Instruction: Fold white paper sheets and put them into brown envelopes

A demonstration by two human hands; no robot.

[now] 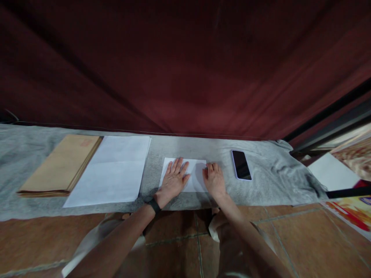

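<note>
A folded white sheet of paper (196,172) lies on a grey cloth (261,185) spread over a low ledge. My left hand (174,178) rests flat on the paper's left half, fingers stretched out and slightly spread. My right hand (215,179) presses on the paper's right edge with fingers curled down together. A black band sits on my left wrist.
A stack of white sheets (113,170) lies left of the paper, and a pile of brown envelopes (62,164) further left. A dark phone (241,165) lies to the right. Dark red curtain hangs behind. Brown floor tiles lie below; printed sheets sit at far right.
</note>
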